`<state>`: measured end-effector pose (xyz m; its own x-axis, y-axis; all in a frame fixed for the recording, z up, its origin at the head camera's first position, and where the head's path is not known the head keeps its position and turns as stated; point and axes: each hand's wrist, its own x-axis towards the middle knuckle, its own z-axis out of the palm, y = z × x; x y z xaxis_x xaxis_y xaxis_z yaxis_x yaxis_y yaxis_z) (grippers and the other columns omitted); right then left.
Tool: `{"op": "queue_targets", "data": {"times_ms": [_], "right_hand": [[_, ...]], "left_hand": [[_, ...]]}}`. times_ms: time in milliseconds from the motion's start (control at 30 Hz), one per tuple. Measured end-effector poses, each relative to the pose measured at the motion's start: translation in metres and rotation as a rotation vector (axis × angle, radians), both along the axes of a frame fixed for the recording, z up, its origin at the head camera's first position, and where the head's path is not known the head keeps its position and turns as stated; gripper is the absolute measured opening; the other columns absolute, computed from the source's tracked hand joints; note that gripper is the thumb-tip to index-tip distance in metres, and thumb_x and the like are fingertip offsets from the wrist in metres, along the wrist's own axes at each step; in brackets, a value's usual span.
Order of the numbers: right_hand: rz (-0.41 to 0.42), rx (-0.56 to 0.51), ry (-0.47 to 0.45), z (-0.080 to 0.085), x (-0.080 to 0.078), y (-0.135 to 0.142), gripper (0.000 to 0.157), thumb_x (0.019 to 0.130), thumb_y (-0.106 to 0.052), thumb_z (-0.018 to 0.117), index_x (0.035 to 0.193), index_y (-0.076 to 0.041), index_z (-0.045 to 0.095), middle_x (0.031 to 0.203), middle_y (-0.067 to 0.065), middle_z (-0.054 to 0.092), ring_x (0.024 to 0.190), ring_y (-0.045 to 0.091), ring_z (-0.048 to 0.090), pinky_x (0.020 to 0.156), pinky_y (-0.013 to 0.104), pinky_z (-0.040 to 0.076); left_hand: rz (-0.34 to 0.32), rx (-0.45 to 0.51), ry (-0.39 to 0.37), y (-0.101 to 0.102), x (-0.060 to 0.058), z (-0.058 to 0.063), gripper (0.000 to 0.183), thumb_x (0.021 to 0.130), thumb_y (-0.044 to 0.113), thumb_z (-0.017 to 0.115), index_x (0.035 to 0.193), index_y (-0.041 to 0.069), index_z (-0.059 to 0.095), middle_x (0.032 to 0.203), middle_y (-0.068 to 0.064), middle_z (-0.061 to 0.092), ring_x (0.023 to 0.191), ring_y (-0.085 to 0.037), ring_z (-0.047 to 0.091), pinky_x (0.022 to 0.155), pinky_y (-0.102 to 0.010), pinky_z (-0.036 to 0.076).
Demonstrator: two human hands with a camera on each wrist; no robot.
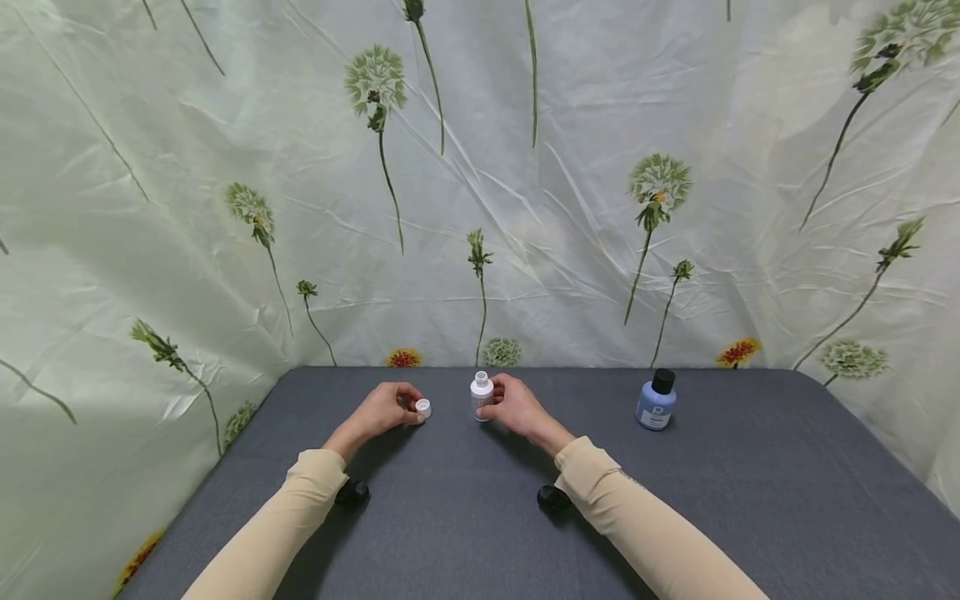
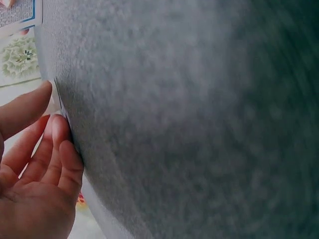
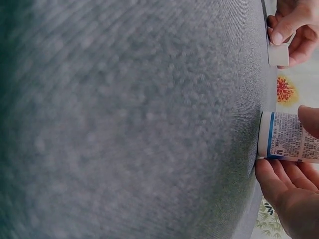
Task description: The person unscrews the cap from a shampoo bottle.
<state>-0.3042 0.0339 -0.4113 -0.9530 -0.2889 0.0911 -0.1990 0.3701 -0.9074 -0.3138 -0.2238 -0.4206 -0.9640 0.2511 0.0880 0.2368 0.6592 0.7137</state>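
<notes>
Near the back of the table, my left hand (image 1: 381,410) pinches a small white screw cap (image 1: 423,408) down at the cloth between thumb and fingers. To its right stands a small white bottle (image 1: 481,398), upright, its narrow neck uncapped. My right hand (image 1: 520,407) grips this bottle from the right side, thumb in front. The right wrist view shows the bottle's printed label (image 3: 286,134) with a blue band near its base, which rests on the table. In that view the cap (image 3: 278,55) sits under the fingers of my left hand (image 3: 300,27).
A blue bottle (image 1: 655,410) with a black cap stands farther right on the dark grey tablecloth (image 1: 465,533). Behind the table hangs a pale curtain (image 1: 555,208) printed with flowers. A black wrist device (image 1: 553,498) shows under the right sleeve, another (image 1: 352,494) under the left.
</notes>
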Motion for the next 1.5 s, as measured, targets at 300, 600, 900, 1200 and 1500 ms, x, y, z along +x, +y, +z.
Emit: {"op": "queue_targets", "data": {"times_ms": [300,600,900,1200,1500], "right_hand": [[0.025,-0.084,-0.018,0.003,0.004,0.005,0.046,0.080,0.008,0.074,0.121,0.012,0.055,0.114,0.022,0.064,0.108,0.035,0.062,0.088,0.040,0.052],[0.019,-0.122,0.012,0.000,0.007,0.014,0.043,0.080,0.010,0.073,0.119,0.013,0.056,0.116,0.024,0.063,0.110,0.038,0.061,0.092,0.041,0.050],[-0.003,-0.094,-0.022,-0.001,0.016,0.031,0.047,0.083,0.004,0.072,0.125,0.012,0.054,0.125,0.027,0.059,0.116,0.041,0.057,0.094,0.044,0.049],[-0.025,-0.111,-0.067,0.002,0.028,0.045,0.045,0.088,-0.001,0.071,0.129,0.008,0.055,0.131,0.025,0.057,0.121,0.039,0.055,0.094,0.044,0.049],[-0.030,-0.132,-0.074,0.008,0.044,0.056,0.044,0.088,-0.002,0.071,0.129,0.004,0.056,0.131,0.023,0.057,0.123,0.040,0.053,0.092,0.045,0.050]], "left_hand": [[-0.021,0.084,-0.062,-0.009,0.003,0.004,0.031,0.078,-0.001,0.079,0.106,-0.005,0.068,0.088,-0.008,0.065,0.069,-0.011,0.056,0.057,-0.027,0.046],[-0.021,0.104,-0.082,-0.025,0.007,0.008,0.037,0.081,0.002,0.077,0.115,-0.007,0.065,0.098,-0.013,0.067,0.072,-0.013,0.058,0.058,-0.031,0.047],[0.011,0.116,-0.112,-0.030,0.017,0.010,0.037,0.084,0.005,0.077,0.117,-0.005,0.064,0.100,-0.011,0.067,0.075,-0.014,0.064,0.060,-0.033,0.047],[0.002,0.130,-0.072,-0.018,0.028,0.015,0.034,0.085,0.008,0.076,0.116,-0.001,0.066,0.099,-0.009,0.068,0.076,-0.015,0.063,0.061,-0.032,0.047],[-0.095,0.184,-0.059,0.011,0.045,0.028,0.031,0.087,0.003,0.073,0.115,-0.006,0.064,0.105,-0.023,0.066,0.087,-0.028,0.066,0.071,-0.038,0.052]]}}
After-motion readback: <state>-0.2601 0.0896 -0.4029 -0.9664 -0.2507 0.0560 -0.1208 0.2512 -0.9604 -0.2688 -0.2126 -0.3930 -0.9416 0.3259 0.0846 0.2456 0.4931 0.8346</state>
